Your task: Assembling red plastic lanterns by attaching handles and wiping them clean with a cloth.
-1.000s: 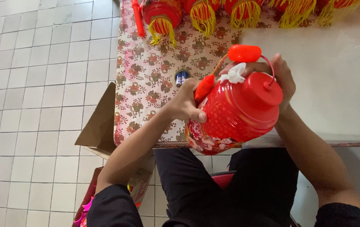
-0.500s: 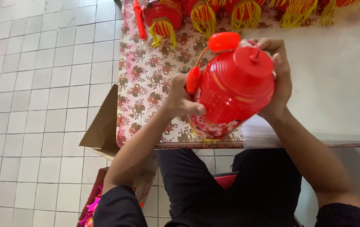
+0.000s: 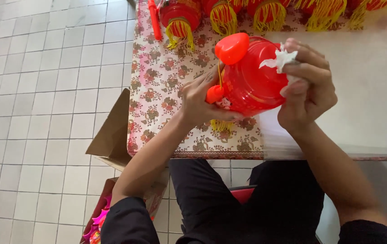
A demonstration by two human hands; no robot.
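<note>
Red lantern [image 3: 252, 81] raised higher, both hands gripping, cardboard box [image 3: 112, 135] beside table [image 3: 157, 90]

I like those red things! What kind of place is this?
Probably a small lantern-making or packing spot: a row of red lanterns with yellow fringes on a flowery table, a cardboard box on the tiled floor.

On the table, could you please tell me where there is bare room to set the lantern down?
Bare floral cloth lies left of the held lantern, below the red stick. The far edge is crowded with tasselled lanterns.
</note>
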